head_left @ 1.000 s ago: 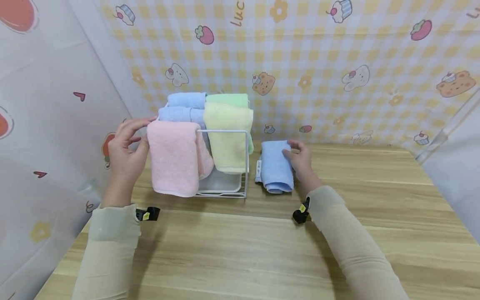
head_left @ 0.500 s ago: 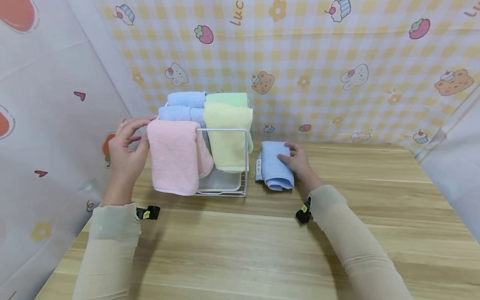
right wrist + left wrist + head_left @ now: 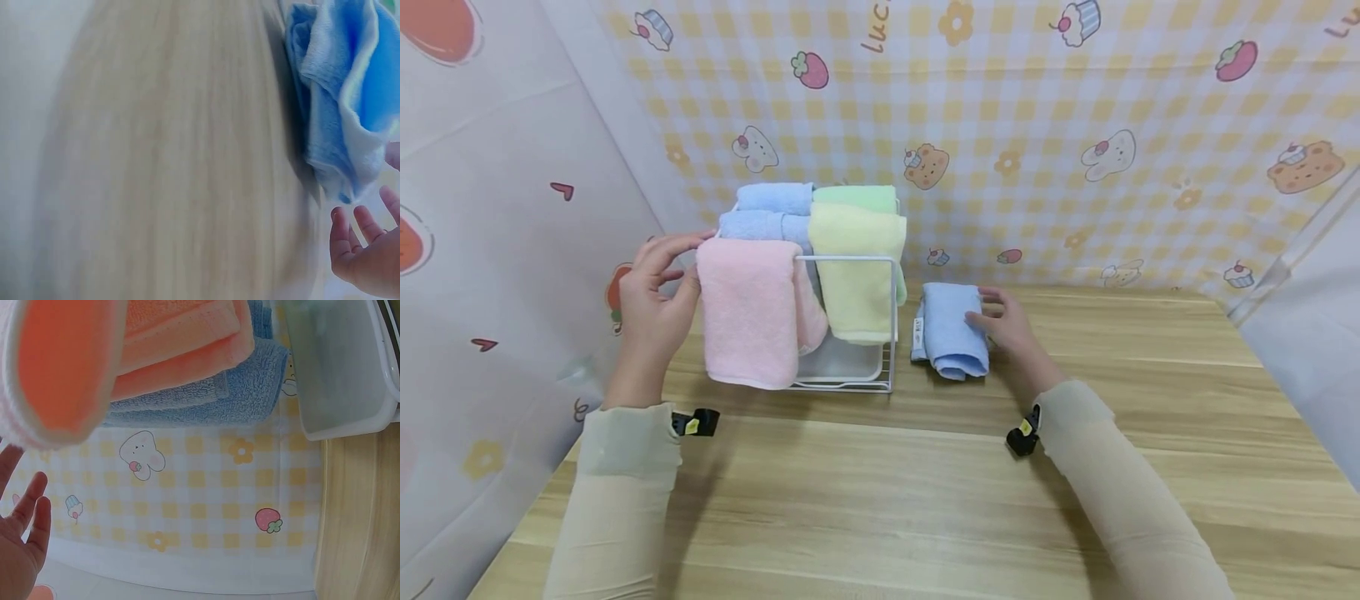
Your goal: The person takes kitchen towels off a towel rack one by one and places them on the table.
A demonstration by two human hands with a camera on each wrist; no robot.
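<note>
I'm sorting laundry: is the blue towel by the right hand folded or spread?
Folded: in the head view the blue towel is a compact bundle, and the right wrist view shows several layers.

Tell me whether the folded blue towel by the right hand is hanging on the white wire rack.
No, the folded blue towel is beside the white wire rack, with a visible gap between them.
</note>
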